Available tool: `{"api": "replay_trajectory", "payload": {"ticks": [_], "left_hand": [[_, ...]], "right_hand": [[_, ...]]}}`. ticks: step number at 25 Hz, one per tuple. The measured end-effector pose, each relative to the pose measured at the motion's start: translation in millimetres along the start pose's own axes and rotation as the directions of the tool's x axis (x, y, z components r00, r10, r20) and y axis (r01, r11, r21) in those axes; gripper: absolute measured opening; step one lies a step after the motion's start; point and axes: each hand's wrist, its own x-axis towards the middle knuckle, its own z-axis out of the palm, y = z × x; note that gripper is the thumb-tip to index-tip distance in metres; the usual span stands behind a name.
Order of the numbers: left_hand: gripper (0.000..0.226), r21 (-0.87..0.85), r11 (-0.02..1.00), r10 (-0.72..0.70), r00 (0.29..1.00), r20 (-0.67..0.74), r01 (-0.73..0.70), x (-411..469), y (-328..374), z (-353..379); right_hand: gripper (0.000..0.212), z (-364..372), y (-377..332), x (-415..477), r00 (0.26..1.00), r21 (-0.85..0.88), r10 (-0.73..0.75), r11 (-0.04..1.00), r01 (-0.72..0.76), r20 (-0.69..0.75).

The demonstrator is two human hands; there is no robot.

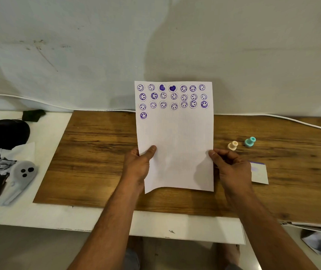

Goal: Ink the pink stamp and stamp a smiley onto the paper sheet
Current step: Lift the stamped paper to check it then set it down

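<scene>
2 hands, left hand (138, 164) and right hand (230, 166), hold the paper sheet (177, 141) by its sides, mid-frame, above the tabletop (97, 152).

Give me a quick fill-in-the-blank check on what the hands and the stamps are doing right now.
1. The paper sheet is held up by ____ hands, the left hand and the right hand gripping its side edges.
2. The fourth row of prints holds ____ smiley.
3. The cream stamp and the teal stamp lie on the wooden board to the sheet's ____.
4. The two solid purple prints in the top row are shaped like ____.

Missing words: both; one; right; hearts
</scene>
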Motion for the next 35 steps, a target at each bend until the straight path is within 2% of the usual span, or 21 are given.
{"api": "replay_trajectory", "payload": {"ticks": [4,6,7,10,12,13,16,20,23,30,32,35], "left_hand": [[0.009,0.275,0.939,0.230,0.971,-0.059,-0.206,6.1,-7.3,-0.9],[0.014,0.397,0.881,0.310,0.948,-0.071,-0.258,6.3,-9.8,-2.6],[0.019,0.453,0.844,0.353,0.933,-0.066,-0.287,5.6,-10.9,-3.7],[0.060,0.573,0.741,0.444,0.896,-0.027,-0.350,3.6,-13.3,-6.5],[0.075,0.663,0.663,0.451,0.892,0.018,-0.348,3.5,-15.1,-8.0],[0.075,0.723,0.606,0.443,0.896,0.040,-0.332,3.2,-16.5,-8.4],[0.060,0.854,0.440,0.407,0.909,0.086,-0.277,2.2,-21.0,-10.7],[0.051,0.920,0.296,0.428,0.897,0.112,-0.256,0.9,-23.0,-14.1],[0.049,0.945,0.200,0.483,0.865,0.133,-0.257,2.2,-24.7,-15.3],[0.050,0.944,0.202,0.476,0.868,0.138,-0.261,-1.2,-27.0,-16.0],[0.051,0.942,0.196,0.479,0.865,0.150,-0.271,-3.3,-27.5,-17.4],[0.052,0.940,0.190,0.490,0.857,0.160,-0.284,-3.9,-29.0,-17.6]], "right_hand": [[0.010,2.9,1.3,-0.2,0.997,-0.169,-0.080,0.982,0.081,0.014],[0.015,5.7,2.1,-1.7,0.991,-0.262,-0.135,0.956,0.134,0.015],[0.019,6.8,2.6,-2.5,0.985,-0.299,-0.172,0.939,0.171,0.021],[0.028,10.5,7.0,-5.0,0.958,-0.422,-0.281,0.864,0.275,0.048],[0.029,12.8,13.3,-3.7,0.946,-0.520,-0.316,0.797,0.306,0.073],[0.029,13.4,16.1,-3.1,0.942,-0.565,-0.323,0.763,0.314,0.088],[0.029,13.8,21.2,-4.1,0.930,-0.699,-0.334,0.629,0.342,0.154],[0.027,12.4,23.1,-8.6,0.881,-0.801,-0.400,0.425,0.422,0.252],[0.028,13.1,22.5,-9.5,0.867,-0.839,-0.419,0.340,0.424,0.268],[0.029,13.5,18.2,-10.3,0.874,-0.845,-0.385,0.320,0.429,0.298],[0.037,14.4,16.3,-13.9,0.818,-0.814,-0.477,0.301,0.497,0.323],[0.069,22.8,12.5,-21.4,0.686,-0.794,-0.622,0.163,0.585,0.378]]}}
